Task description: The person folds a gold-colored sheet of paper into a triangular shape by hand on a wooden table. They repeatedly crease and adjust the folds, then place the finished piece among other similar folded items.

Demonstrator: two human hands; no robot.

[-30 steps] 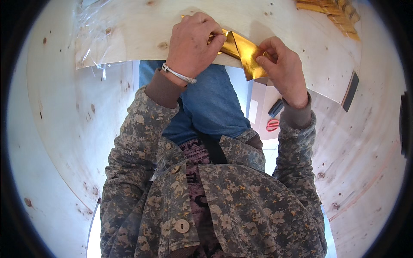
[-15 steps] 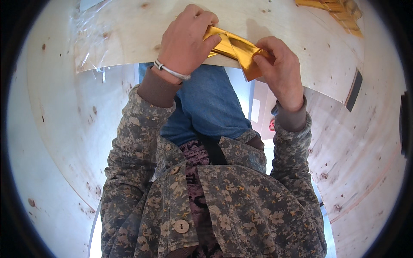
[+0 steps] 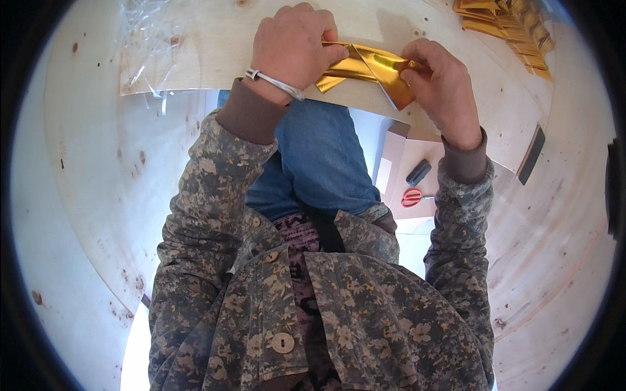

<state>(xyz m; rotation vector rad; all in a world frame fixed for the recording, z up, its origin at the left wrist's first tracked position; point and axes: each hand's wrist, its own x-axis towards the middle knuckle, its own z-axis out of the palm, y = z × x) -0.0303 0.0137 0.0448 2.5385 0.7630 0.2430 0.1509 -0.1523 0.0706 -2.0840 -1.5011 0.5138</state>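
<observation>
A shiny gold foil strip [image 3: 381, 68] is stretched between my hands at the table's near edge, with a diagonal fold across it. My left hand [image 3: 290, 49] pinches its left end between thumb and fingers; a pale band circles that wrist. The right end, which slants down to a pointed corner, is gripped by my right hand [image 3: 438, 83] with thumb and forefinger. A short gold flap [image 3: 329, 83] sticks out beneath the strip beside my left thumb.
Clear plastic wrap [image 3: 147, 55] lies on the wooden table [image 3: 215, 39] at left. Gold folded pieces [image 3: 512, 32] are piled at the far right. Below the table, a cardboard box [image 3: 398, 146] carries red-handled scissors [image 3: 412, 197] and a dark object [image 3: 418, 172]. A dark strip [image 3: 531, 155] sits at the right edge.
Both hands and the gold strip have shifted slightly right. The strip's right part is raised and opened out a little. The scissors and dark object have come into fuller view.
</observation>
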